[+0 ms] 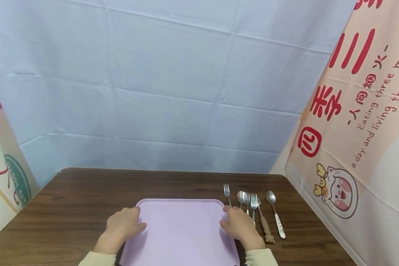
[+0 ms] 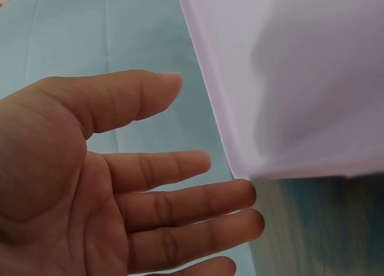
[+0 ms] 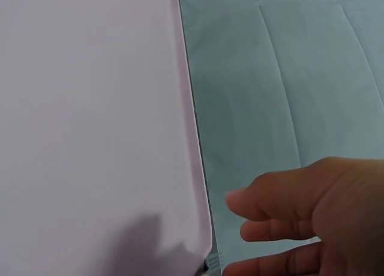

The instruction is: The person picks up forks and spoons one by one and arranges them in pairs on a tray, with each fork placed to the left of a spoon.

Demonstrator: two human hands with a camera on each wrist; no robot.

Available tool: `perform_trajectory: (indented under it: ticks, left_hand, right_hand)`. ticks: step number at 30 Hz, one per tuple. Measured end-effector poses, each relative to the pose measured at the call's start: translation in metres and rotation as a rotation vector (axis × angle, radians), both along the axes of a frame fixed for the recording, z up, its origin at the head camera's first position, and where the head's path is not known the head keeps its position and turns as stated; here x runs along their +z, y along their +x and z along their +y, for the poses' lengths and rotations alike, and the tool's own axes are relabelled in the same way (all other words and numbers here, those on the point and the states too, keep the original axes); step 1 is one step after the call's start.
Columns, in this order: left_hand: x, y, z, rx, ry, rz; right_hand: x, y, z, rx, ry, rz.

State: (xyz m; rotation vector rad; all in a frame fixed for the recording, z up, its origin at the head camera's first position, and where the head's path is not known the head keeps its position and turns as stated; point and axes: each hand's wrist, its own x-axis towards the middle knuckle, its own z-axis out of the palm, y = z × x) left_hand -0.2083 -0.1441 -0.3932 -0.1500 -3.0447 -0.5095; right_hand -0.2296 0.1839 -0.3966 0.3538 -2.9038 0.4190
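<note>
A light purple rectangular tray (image 1: 183, 232) with a low raised rim lies in front of me on the wooden table. My left hand (image 1: 124, 223) is at its left side, near the far corner. The left wrist view shows that hand (image 2: 138, 186) with thumb apart and fingers extended, fingertips close to a corner of the tray (image 2: 228, 126). At the opposite side is my right hand (image 1: 237, 223). In the right wrist view this hand (image 3: 306, 216) has loosely bent fingers beside the tray rim (image 3: 195, 156), with nothing held; whether a fingertip touches the rim cannot be told.
Right of the tray lie a fork (image 1: 227, 191), a spoon (image 1: 241, 197), two more forks, a utensil with a brown animal-shaped handle (image 1: 266, 227) and a white-handled spoon (image 1: 278, 223). A pale blue cloth (image 1: 166, 92) hangs behind the wooden table (image 1: 86, 188); a printed cloth (image 1: 362, 147) hangs at right.
</note>
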Motion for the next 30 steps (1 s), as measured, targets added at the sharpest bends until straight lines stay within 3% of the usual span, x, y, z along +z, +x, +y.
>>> perform_trajectory:
  ticks: [7,15,18,24,30]
  left_hand:
    - [0.000,0.007,-0.004,0.024,0.011,-0.022]
    - [-0.003,0.012,-0.008,0.098,0.107,-0.077]
    - [-0.004,0.016,-0.007,0.119,0.143,-0.091]
    - [-0.007,0.021,-0.006,0.101,0.218,-0.115]
    - [-0.012,0.020,-0.008,0.073,0.237,-0.122]
  right_hand:
    - [-0.002,0.001,0.017,-0.031,-0.005,-0.034]
    - [-0.003,0.002,0.035,-0.087,0.062,-0.059]
    - [-0.002,0.003,0.040,-0.078,0.011,-0.085]
    - [-0.001,0.006,0.048,-0.128,-0.057,-0.215]
    - [-0.005,0.006,0.053,-0.170,-0.024,-0.237]
